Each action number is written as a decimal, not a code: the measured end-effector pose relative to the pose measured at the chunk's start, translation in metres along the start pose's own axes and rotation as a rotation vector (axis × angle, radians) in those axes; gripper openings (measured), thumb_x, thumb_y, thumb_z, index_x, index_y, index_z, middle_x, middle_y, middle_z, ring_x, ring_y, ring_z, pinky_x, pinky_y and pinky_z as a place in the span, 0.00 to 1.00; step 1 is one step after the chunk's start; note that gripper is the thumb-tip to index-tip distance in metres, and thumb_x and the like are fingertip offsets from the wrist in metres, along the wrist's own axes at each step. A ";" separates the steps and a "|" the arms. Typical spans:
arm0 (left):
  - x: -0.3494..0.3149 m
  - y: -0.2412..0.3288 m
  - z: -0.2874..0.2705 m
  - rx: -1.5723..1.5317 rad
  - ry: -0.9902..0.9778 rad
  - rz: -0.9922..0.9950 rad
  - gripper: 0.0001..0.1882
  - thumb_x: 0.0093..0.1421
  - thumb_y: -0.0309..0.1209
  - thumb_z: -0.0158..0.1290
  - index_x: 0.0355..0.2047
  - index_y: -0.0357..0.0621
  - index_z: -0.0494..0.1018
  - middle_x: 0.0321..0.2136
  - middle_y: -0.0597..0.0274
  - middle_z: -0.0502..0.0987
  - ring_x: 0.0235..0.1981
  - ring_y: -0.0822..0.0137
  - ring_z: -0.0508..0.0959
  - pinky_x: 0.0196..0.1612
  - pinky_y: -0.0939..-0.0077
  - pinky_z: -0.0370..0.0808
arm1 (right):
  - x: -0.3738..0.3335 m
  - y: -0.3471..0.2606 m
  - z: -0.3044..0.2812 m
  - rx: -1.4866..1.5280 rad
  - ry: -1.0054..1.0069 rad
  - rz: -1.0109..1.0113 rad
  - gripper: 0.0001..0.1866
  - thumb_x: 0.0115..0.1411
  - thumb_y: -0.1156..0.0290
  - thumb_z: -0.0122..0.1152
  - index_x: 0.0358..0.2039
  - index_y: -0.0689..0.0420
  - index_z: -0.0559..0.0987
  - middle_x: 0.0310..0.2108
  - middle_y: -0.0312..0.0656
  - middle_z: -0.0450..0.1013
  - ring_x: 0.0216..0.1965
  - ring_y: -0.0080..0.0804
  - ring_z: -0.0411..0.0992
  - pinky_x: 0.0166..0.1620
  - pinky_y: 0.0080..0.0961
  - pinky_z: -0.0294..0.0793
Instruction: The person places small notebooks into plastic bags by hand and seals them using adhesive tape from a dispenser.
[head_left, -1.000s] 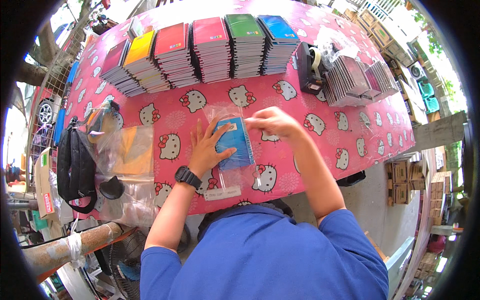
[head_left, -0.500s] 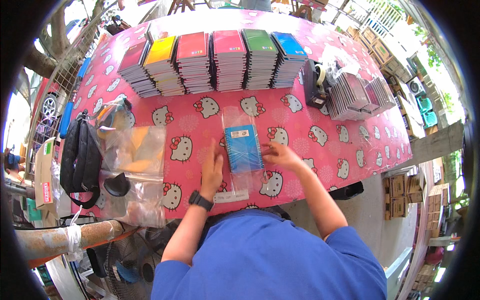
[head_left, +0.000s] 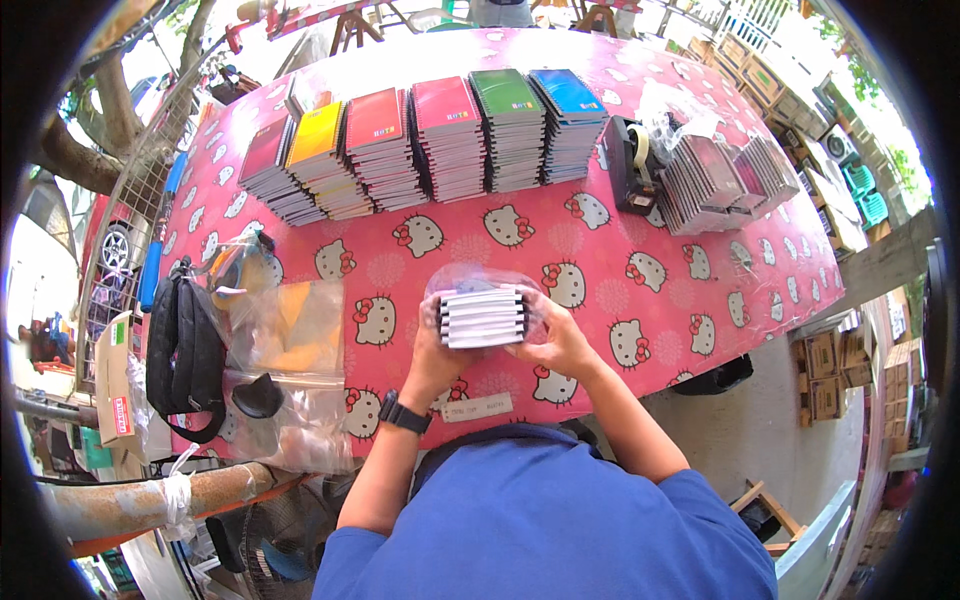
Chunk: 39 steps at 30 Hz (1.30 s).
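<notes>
Between my two hands stands a small stack of spiral notebooks [head_left: 482,318], tipped up so that its white page edges and dark bindings face me. A clear plastic bag [head_left: 470,277] wraps around the stack and shows above it. My left hand [head_left: 437,345], with a dark watch on its wrist, grips the left side. On the right side my right hand [head_left: 558,345] presses with thumb and fingers. The covers are hidden from this angle. A small white label strip [head_left: 478,408] lies on the table just below my hands.
Tall notebook stacks [head_left: 450,130] in several colours line the table's far part. A tape dispenser [head_left: 632,165] and wrapped notebook packs [head_left: 700,190] stand at right. At left lie a black bag [head_left: 185,350] and clear plastic bags [head_left: 300,340]. The pink tablecloth [head_left: 390,265] has cartoon cats.
The blue-covered notebook stack, lying flat in its plastic before, is now lifted and tipped with its page edges toward me. Both hands have closed on its sides.
</notes>
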<state>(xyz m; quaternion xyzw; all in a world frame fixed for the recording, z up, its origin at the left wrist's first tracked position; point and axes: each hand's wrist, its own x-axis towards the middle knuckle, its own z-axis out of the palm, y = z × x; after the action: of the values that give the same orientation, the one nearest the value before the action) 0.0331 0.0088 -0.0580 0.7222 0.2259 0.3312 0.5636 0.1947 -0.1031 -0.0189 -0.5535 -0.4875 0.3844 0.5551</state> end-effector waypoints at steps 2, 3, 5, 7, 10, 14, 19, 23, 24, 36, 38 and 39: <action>-0.006 -0.002 0.003 -0.007 0.039 0.006 0.46 0.35 0.25 0.69 0.52 0.39 0.52 0.48 0.54 0.66 0.49 0.64 0.69 0.51 0.71 0.68 | -0.002 0.003 -0.002 0.036 -0.015 -0.053 0.36 0.44 0.77 0.66 0.55 0.64 0.62 0.49 0.44 0.67 0.52 0.29 0.64 0.56 0.26 0.61; -0.009 -0.007 0.003 -0.005 0.033 -0.002 0.46 0.35 0.25 0.69 0.52 0.39 0.52 0.48 0.54 0.66 0.49 0.64 0.69 0.51 0.71 0.68 | -0.004 0.010 -0.005 0.043 -0.010 -0.047 0.36 0.44 0.77 0.66 0.55 0.64 0.62 0.49 0.44 0.67 0.52 0.29 0.64 0.56 0.26 0.61; -0.009 -0.012 0.003 0.034 -0.017 -0.026 0.50 0.34 0.25 0.70 0.54 0.40 0.50 0.50 0.52 0.65 0.52 0.62 0.68 0.53 0.70 0.67 | -0.004 0.020 -0.010 -0.036 -0.024 0.044 0.38 0.43 0.75 0.68 0.55 0.62 0.63 0.50 0.45 0.66 0.54 0.31 0.62 0.58 0.26 0.59; -0.010 -0.004 -0.002 -0.082 0.005 0.038 0.52 0.34 0.31 0.71 0.56 0.42 0.50 0.53 0.51 0.62 0.56 0.59 0.63 0.58 0.62 0.61 | -0.012 0.018 -0.014 -0.257 0.063 -0.096 0.38 0.42 0.71 0.71 0.55 0.58 0.64 0.49 0.44 0.67 0.56 0.34 0.60 0.58 0.30 0.58; 0.004 0.058 -0.016 0.561 0.106 0.454 0.40 0.35 0.48 0.67 0.49 0.50 0.66 0.52 0.54 0.64 0.60 0.55 0.56 0.62 0.47 0.42 | -0.020 -0.003 -0.033 -0.360 0.103 -0.246 0.32 0.40 0.67 0.72 0.48 0.54 0.71 0.47 0.40 0.68 0.52 0.35 0.60 0.56 0.36 0.59; 0.005 0.089 -0.022 0.751 -0.131 0.587 0.15 0.43 0.41 0.63 0.30 0.51 0.76 0.40 0.58 0.74 0.57 0.55 0.60 0.60 0.50 0.48 | -0.008 -0.017 -0.026 -0.485 -0.094 -0.287 0.22 0.39 0.68 0.68 0.40 0.49 0.79 0.50 0.34 0.68 0.55 0.39 0.57 0.58 0.37 0.55; -0.013 0.071 -0.041 0.211 0.259 0.510 0.14 0.48 0.25 0.52 0.37 0.48 0.75 0.44 0.60 0.73 0.50 0.57 0.68 0.55 0.51 0.60 | -0.003 -0.019 -0.023 -0.615 -0.190 -0.319 0.28 0.35 0.72 0.64 0.43 0.41 0.79 0.55 0.30 0.65 0.61 0.42 0.50 0.62 0.42 0.48; -0.020 0.040 -0.044 0.628 -0.124 0.341 0.27 0.44 0.21 0.45 0.48 0.48 0.71 0.51 0.60 0.69 0.58 0.49 0.60 0.59 0.56 0.54 | -0.001 -0.017 -0.024 -0.654 -0.298 -0.306 0.31 0.33 0.71 0.63 0.45 0.37 0.78 0.60 0.33 0.59 0.64 0.46 0.44 0.62 0.48 0.44; -0.019 0.039 -0.043 0.687 -0.174 0.336 0.26 0.44 0.22 0.46 0.48 0.47 0.70 0.53 0.59 0.67 0.60 0.49 0.57 0.61 0.56 0.52 | -0.001 -0.016 -0.025 -0.653 -0.321 -0.319 0.32 0.33 0.71 0.62 0.45 0.36 0.78 0.61 0.34 0.57 0.65 0.47 0.43 0.62 0.50 0.42; -0.005 0.049 -0.029 0.804 -0.415 0.283 0.38 0.39 0.20 0.50 0.53 0.66 0.67 0.60 0.71 0.58 0.65 0.50 0.46 0.62 0.43 0.45 | 0.028 0.001 -0.025 0.269 -0.270 0.139 0.28 0.56 0.55 0.58 0.51 0.57 0.60 0.51 0.49 0.65 0.54 0.33 0.62 0.54 0.30 0.63; -0.005 0.044 -0.025 0.759 -0.403 0.294 0.37 0.39 0.20 0.51 0.53 0.65 0.67 0.60 0.70 0.59 0.65 0.49 0.47 0.62 0.43 0.46 | 0.035 0.009 -0.033 0.270 -0.276 0.200 0.28 0.58 0.54 0.55 0.52 0.57 0.60 0.48 0.48 0.67 0.51 0.31 0.64 0.53 0.29 0.63; -0.005 0.042 -0.024 0.718 -0.387 0.299 0.37 0.38 0.21 0.52 0.52 0.65 0.68 0.60 0.69 0.59 0.64 0.49 0.48 0.62 0.43 0.47 | 0.042 0.015 -0.038 0.197 -0.197 0.195 0.27 0.59 0.53 0.55 0.50 0.58 0.64 0.46 0.46 0.69 0.48 0.28 0.66 0.51 0.28 0.65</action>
<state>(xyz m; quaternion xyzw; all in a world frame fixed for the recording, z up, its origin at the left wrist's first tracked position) 0.0098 0.0103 -0.0156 0.9460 0.1098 0.1684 0.2544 0.2424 -0.0705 -0.0260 -0.5009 -0.4433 0.5347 0.5163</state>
